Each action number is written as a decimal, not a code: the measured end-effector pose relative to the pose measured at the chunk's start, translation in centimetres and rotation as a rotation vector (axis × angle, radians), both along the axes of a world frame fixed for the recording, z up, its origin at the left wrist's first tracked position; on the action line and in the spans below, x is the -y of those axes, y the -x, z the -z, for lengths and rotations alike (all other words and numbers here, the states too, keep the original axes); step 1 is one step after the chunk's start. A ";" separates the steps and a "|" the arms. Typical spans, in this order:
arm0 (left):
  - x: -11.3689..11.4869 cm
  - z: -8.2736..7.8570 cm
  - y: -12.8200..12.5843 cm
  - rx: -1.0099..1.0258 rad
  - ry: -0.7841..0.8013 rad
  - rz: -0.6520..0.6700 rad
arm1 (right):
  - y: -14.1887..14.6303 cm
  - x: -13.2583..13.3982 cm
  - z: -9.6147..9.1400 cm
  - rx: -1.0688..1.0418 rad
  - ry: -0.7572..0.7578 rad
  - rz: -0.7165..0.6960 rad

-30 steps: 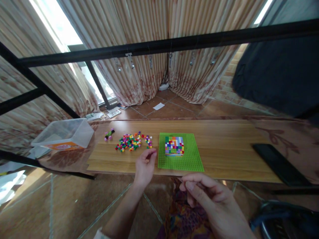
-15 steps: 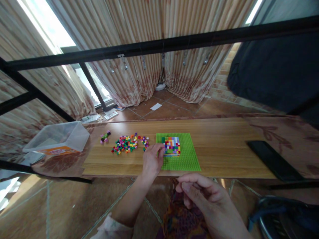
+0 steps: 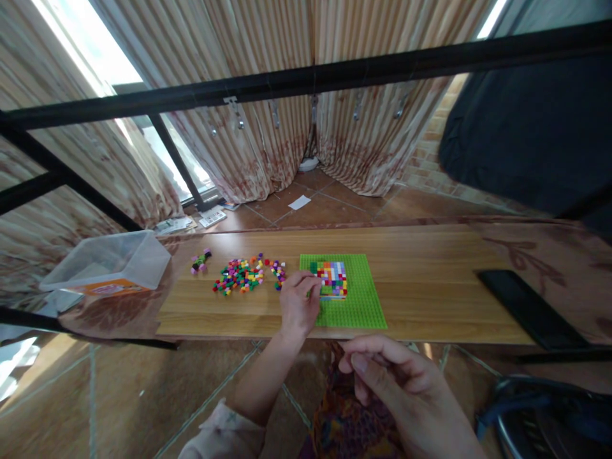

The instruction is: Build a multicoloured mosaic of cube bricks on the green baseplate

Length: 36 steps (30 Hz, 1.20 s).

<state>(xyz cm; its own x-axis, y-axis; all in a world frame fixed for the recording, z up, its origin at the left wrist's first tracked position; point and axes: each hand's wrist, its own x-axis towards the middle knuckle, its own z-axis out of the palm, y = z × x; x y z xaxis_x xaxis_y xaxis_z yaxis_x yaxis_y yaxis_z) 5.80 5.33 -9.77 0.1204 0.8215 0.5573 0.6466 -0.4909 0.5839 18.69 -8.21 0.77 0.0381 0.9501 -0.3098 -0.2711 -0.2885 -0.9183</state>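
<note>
1. your left hand [image 3: 300, 305] reaches the left edge of the colorful brick stack [image 3: 335, 280]; whether its fingers grip a brick, one cannot tell.
2. your right hand [image 3: 394, 379] hangs before the table [image 3: 430, 293], thumb and forefinger pinched together.
3. the stack sits on a green board [image 3: 361, 303], right of loose bricks [image 3: 239, 275].

The head-worn camera looks forward and down across the long wood-grain table [image 3: 430, 280], with the bare right hand [image 3: 406, 379] nearest the lens. Its wide view reaches pleated beige curtains [image 3: 258, 38].
</note>
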 end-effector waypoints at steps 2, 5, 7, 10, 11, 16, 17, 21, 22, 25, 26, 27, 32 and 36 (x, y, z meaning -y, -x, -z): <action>0.3 0.0 0.0 -0.058 -0.020 -0.019 | 0.0 0.0 -0.1 0.001 0.003 -0.002; 0.9 0.0 0.2 -0.166 -0.044 -0.028 | 0.1 -0.1 -0.1 0.001 0.005 -0.004; 1.2 -0.1 0.2 -0.227 -0.044 -0.027 | 0.0 -0.1 0.0 0.002 0.001 0.000; 1.5 -0.2 0.2 -0.290 -0.039 -0.037 | -0.1 -0.1 0.3 0.006 -0.014 -0.003; 1.5 -0.1 0.2 -0.309 -0.038 -0.040 | -0.1 -0.1 0.4 0.007 -0.023 -0.020; 1.7 0.4 0.4 -0.406 -0.048 -0.026 | -0.3 0.0 0.5 0.024 -0.026 -0.022; 1.7 0.4 0.4 -0.417 -0.048 -0.025 | -0.3 0.0 0.5 0.031 -0.024 -0.009; 1.8 0.3 0.6 -0.399 -0.013 -0.011 | -0.2 0.0 0.8 0.042 -0.040 -0.025; 1.8 0.2 0.6 -0.380 -0.001 -0.003 | -0.2 0.0 0.9 0.038 -0.040 -0.025; 2.0 -0.3 0.8 -0.288 0.027 0.015 | -0.3 0.1 1.2 0.032 -0.036 -0.008; 2.0 -0.5 1.0 -0.248 0.035 0.013 | -0.3 0.1 1.2 0.032 -0.033 -0.002; 2.0 -0.6 1.2 -0.207 0.042 0.004 | -0.3 0.2 1.2 0.032 -0.030 0.000; 1.7 -0.3 4.1 -0.069 0.087 -0.122 | -0.4 0.2 1.2 0.027 -0.021 0.023; 1.4 1.3 7.6 -0.063 0.158 -0.228 | -0.5 0.0 1.3 0.033 -0.029 -0.037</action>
